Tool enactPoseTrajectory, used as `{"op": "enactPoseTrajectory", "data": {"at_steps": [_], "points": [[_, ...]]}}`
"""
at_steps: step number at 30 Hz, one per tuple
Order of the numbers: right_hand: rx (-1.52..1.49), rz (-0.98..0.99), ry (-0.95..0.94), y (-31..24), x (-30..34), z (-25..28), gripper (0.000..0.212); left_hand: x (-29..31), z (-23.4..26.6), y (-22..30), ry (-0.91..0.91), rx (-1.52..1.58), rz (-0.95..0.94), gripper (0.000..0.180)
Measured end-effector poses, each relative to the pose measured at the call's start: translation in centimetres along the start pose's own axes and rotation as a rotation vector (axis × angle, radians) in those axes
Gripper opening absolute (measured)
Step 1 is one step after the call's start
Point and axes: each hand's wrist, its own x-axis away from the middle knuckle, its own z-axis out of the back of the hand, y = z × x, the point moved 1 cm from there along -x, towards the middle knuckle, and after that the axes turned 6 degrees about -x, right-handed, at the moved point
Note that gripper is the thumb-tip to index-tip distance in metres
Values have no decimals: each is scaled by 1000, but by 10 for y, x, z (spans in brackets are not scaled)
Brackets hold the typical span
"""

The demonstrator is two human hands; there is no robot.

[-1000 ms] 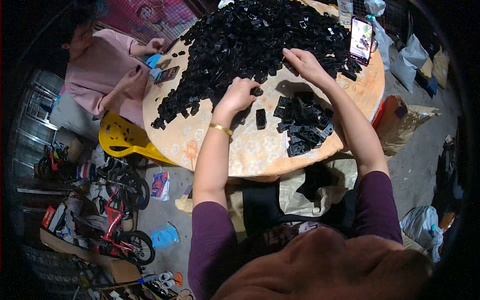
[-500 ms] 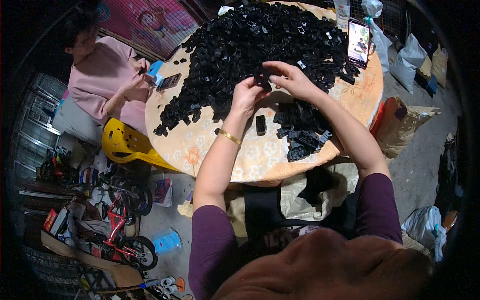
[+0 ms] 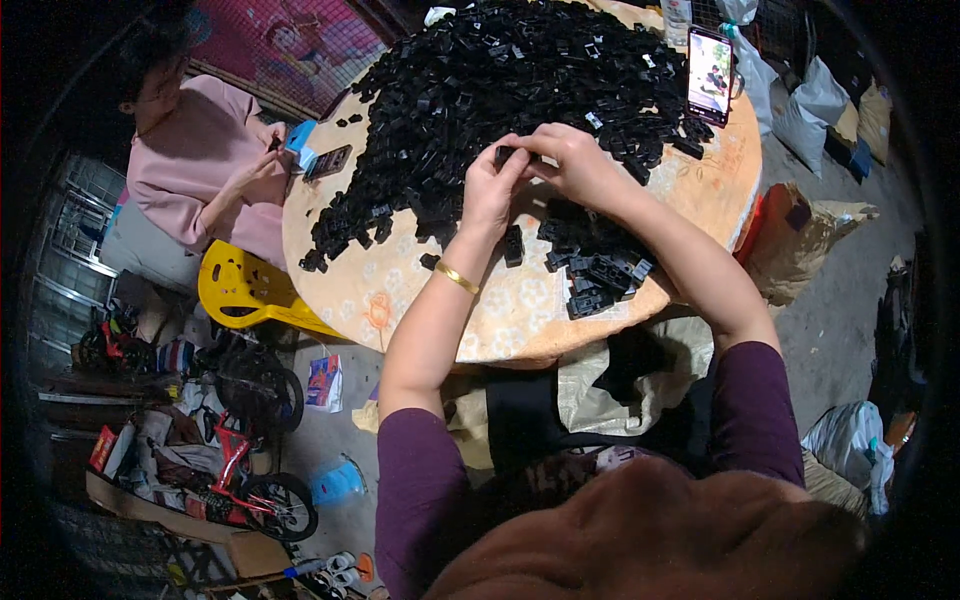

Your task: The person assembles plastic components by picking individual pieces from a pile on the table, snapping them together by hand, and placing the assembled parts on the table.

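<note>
Both hands meet over the near edge of a large heap of small black plastic parts (image 3: pixel 500 80). My left hand (image 3: pixel 490 190) is closed on a small black plastic part (image 3: pixel 506 156), its thumb lying across it. My right hand (image 3: pixel 578 168) has its fingertips pressed together at the right side of that same part, and they hide much of it. A single black part (image 3: pixel 514 246) lies on the table below my hands. To the right of that, under my right forearm, is a smaller pile of black parts (image 3: pixel 598 270).
The round table (image 3: pixel 440 330) has a flowered orange cloth. A phone with a lit screen (image 3: pixel 709 80) stands at its right; another phone (image 3: pixel 328 162) lies at its left. A person in pink (image 3: pixel 195 150) sits at left by a yellow chair (image 3: pixel 235 288). Sacks (image 3: pixel 800 245) stand right.
My right hand's fingers have closed in from a spread pose and now meet the part in my left hand. The whole view has shifted slightly.
</note>
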Motion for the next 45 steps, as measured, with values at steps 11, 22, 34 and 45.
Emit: {"op": "enactPoseTrajectory", "data": {"at_steps": [11,22,34,45], "points": [[14,-475,190,37,-11,67,36,7,0,18,-13,-133,-176,37],[664,-388,-250,87,13,17,26,25,-21,26,-607,-994,-468,33],[567,-493,-441,76,10,15,30,22,53,50,-266,-1680,8,62],[280,-505,-425,78,8,21,34,-6,18,-3,156,-1528,-585,33]]}}
